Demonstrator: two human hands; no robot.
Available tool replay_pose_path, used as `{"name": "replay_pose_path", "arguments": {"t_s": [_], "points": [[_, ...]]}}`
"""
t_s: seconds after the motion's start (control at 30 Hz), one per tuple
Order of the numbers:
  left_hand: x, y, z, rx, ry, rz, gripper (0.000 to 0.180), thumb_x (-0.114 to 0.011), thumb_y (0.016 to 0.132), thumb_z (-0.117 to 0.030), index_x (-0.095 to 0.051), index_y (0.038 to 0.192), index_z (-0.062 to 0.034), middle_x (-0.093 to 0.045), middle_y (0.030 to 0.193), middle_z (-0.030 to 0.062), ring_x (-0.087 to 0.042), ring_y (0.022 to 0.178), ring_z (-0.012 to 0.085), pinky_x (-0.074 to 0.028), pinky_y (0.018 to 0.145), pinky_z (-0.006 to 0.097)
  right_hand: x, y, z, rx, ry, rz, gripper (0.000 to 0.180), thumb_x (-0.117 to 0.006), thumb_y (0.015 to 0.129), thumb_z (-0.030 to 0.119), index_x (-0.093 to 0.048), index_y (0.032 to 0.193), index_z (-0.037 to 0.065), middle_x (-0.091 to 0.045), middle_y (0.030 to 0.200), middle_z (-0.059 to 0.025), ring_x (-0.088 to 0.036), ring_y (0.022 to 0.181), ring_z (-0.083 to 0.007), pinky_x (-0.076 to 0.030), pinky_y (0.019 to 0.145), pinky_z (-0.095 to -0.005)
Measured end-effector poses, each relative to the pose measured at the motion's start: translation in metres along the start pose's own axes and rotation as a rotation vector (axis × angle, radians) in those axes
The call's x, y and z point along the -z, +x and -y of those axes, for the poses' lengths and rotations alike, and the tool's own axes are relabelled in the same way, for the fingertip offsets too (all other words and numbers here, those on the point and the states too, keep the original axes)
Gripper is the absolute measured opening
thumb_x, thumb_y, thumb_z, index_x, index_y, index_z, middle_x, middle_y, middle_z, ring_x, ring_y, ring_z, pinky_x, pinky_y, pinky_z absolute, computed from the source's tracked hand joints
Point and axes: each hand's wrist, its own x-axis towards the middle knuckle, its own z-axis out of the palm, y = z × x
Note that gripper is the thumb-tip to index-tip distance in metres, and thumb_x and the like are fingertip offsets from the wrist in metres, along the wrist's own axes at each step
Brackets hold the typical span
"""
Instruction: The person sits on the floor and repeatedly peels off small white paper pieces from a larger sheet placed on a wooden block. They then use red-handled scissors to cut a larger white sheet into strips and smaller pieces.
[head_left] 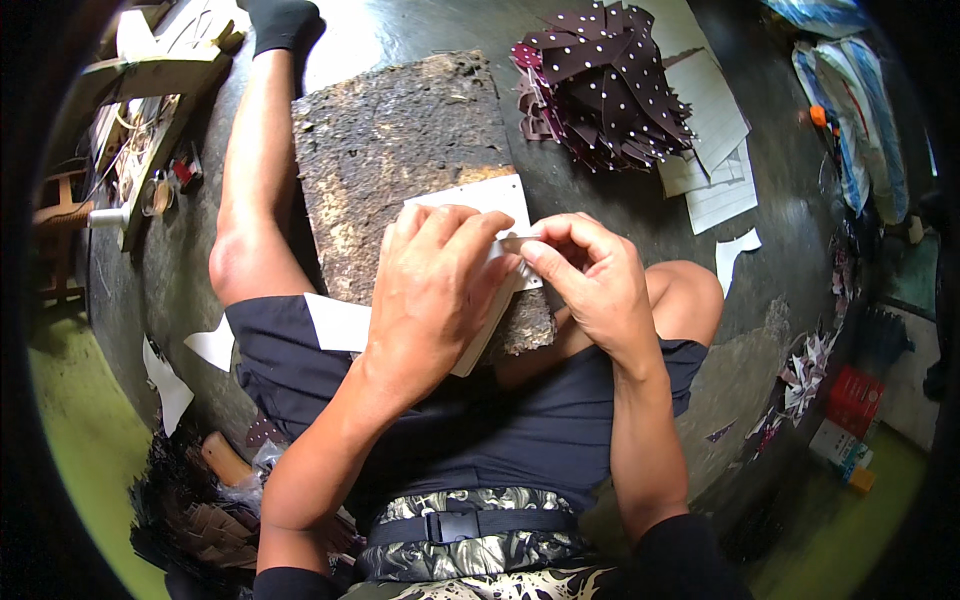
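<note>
On a rough, worn board (400, 125) in front of me lies a white sheet (500, 195) with small dark dots along its edge. My left hand (435, 275) is curled over it, thumb and fingers gripping it from above; a thick pale edge runs below the palm. My right hand (590, 275) is closed in a pinch beside the left fingertips. Between the two hands shows a narrow pale sliver (515, 243), too small to name. Another white piece (337, 322) lies over my left thigh, next to the left wrist.
Polka-dotted dark cut pieces (610, 90) are heaped beyond the board on the right, beside pale paper sheets (715, 120). White scraps (735, 255) lie around my legs. A wooden rack (150, 90) stands at far left, plastic sacks (850, 110) at far right. A wooden-handled tool (225, 460) lies at lower left.
</note>
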Motion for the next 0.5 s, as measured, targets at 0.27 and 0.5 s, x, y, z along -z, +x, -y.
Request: {"name": "replay_pose_path", "arguments": {"t_s": [0.27,0.5], "points": [[-0.011,-0.002,0.003,0.018,0.015,0.002,0.026,-0.086,0.089,-0.014,-0.079,0.115,-0.0172,-0.071,0.104,0.0003,-0.062,0.095,0.0257,-0.043,0.084,0.041,0.013,0.016,-0.013,-0.092,0.336,0.096,0.016,-0.078,0.102,0.004,-0.078,0.118,-0.001,-0.077,0.103,-0.0005,-0.068,0.092,-0.0049,-0.056,0.083,-0.0214],[-0.013,-0.002,0.001,-0.027,0.088,-0.001,0.03,-0.086,0.087,-0.013,-0.08,0.116,-0.0183,-0.069,0.102,-0.0016,-0.062,0.093,0.0234,-0.042,0.081,0.041,0.012,0.015,-0.015,-0.209,0.507,0.074,0.015,-0.078,0.106,0.015,-0.078,0.111,0.002,-0.073,0.094,0.0022,-0.063,0.082,-0.002,-0.052,0.072,-0.0195]]}}
